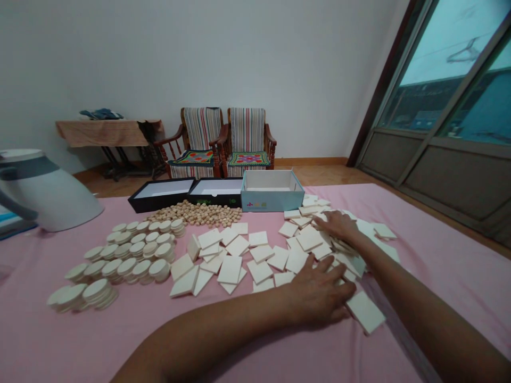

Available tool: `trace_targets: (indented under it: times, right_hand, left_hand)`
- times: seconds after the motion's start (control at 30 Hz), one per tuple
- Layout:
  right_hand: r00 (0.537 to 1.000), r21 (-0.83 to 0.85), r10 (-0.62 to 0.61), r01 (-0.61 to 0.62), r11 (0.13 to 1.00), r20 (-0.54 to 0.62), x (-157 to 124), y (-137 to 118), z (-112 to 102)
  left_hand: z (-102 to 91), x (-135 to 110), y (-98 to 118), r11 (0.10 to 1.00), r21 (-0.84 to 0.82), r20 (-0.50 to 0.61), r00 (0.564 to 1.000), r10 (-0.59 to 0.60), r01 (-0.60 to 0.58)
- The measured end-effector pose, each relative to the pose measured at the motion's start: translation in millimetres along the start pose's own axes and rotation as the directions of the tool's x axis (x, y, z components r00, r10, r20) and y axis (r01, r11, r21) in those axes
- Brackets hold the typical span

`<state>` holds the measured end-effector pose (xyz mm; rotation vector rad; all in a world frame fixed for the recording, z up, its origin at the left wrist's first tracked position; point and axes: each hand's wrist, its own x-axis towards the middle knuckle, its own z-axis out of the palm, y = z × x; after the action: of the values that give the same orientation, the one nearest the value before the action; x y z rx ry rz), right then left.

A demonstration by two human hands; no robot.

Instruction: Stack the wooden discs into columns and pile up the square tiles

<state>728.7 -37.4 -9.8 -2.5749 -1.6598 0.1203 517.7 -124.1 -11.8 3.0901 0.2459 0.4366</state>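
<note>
Many flat, pale square wooden tiles [229, 268] lie in a loose, overlapping spread across the middle and right of the pink cloth. My left hand [321, 290] rests on the near side of the spread, fingers spread over several tiles. A rectangular pale tile [366, 311] lies just to its right. Farther back, my right hand [339, 226] reaches over the heap with its fingers stretched out on the tiles. Neither hand is closed round a tile. Parts of the tiles under both hands are hidden.
Round wooden discs [138, 247] stand in stacked rows at left. Behind them lie a pile of small wooden beads [195, 214], two black box lids or trays [162, 194] and a light-blue box [272, 199]. A white jug [59, 194] stands far left on the pink cloth [159, 330].
</note>
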Motion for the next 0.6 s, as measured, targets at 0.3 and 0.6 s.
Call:
trace_targets:
  times: [0.3,0.6]
  right_hand:
    - [0.99,-0.091,-0.133,0.128,0.988,-0.048,-27.0,-30.2,0.5]
    - [0.973,0.009,-0.221,0.222,0.975,-0.067,-40.7,-71.0,9.7]
  left_hand:
    - [-4.1,-15.5,-2.7,0.995,0.079,-0.033,0.998,-0.062,0.064]
    - [-10.1,-46.8,-16.8,0.963,0.188,0.021,0.98,-0.2,0.192]
